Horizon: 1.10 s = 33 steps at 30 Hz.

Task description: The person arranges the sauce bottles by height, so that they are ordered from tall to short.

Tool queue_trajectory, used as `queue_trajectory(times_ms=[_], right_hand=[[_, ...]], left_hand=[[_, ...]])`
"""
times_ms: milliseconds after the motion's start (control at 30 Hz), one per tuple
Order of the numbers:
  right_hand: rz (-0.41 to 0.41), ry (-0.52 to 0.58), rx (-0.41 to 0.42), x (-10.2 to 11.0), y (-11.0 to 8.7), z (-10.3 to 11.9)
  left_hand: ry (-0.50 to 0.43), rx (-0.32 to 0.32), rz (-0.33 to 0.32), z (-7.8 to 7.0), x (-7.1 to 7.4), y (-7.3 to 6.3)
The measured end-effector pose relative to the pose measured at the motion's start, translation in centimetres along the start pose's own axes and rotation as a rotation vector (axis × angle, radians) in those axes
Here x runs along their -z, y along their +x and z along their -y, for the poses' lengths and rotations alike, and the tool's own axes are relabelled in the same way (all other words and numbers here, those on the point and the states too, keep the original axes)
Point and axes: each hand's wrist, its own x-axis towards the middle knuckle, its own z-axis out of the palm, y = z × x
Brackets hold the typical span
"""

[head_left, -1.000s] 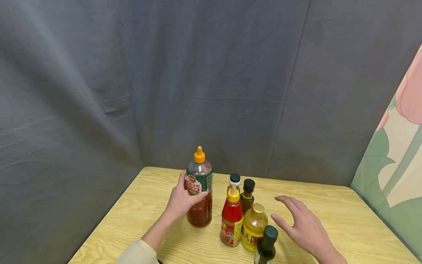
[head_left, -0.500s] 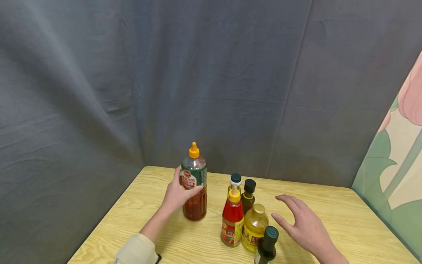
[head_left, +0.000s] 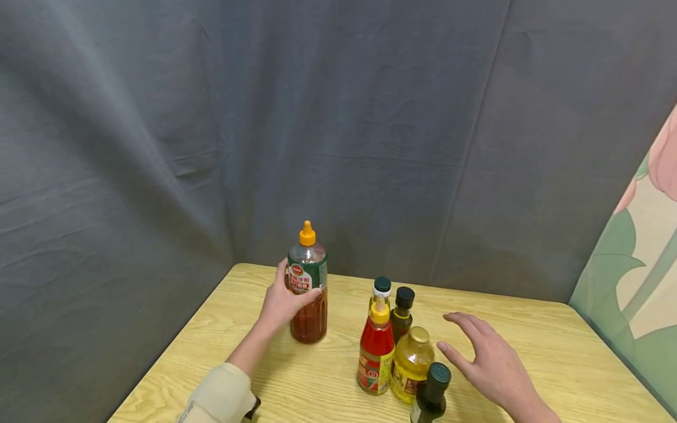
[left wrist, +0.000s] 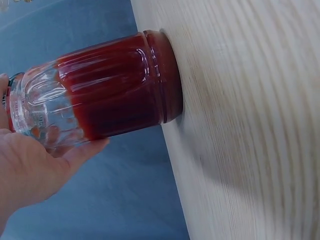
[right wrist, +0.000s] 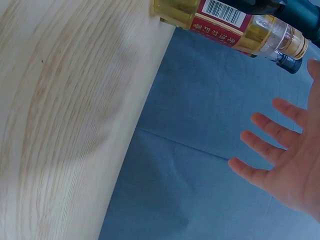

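Note:
My left hand (head_left: 280,302) grips a large clear squeeze bottle of ketchup (head_left: 309,320) with an orange nozzle cap and a green label. It stands upright, thumb in front and fingers round its far side. In the left wrist view the ketchup bottle's base (left wrist: 167,77) is right at the tabletop. My right hand (head_left: 492,364) is held over the table with fingers spread and nothing in it. Nearest to it are a squat yellow oil bottle (head_left: 414,361) and a dark bottle with a green cap (head_left: 431,399).
Left of the oil bottle stands a red sauce bottle (head_left: 376,355) with a yellow cap. Behind it are a black-capped bottle (head_left: 403,311) and a bottle with a green and white cap (head_left: 382,288). A grey curtain (head_left: 338,147) hangs behind the wooden table (head_left: 317,390).
My left hand has shifted the ketchup bottle left and toward the back of the table, away from the other bottles. The right hand keeps its pose; the head view has turned slightly.

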Motion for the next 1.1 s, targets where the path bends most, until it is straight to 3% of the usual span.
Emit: queue_trajectory(times_ms=[1100], right_hand=[[-0.005, -0.013, 0.012, 0.3, 0.4, 0.4]], left_hand=[[0.033, 0.041, -0.020, 1.8, 1.3, 3.1]])
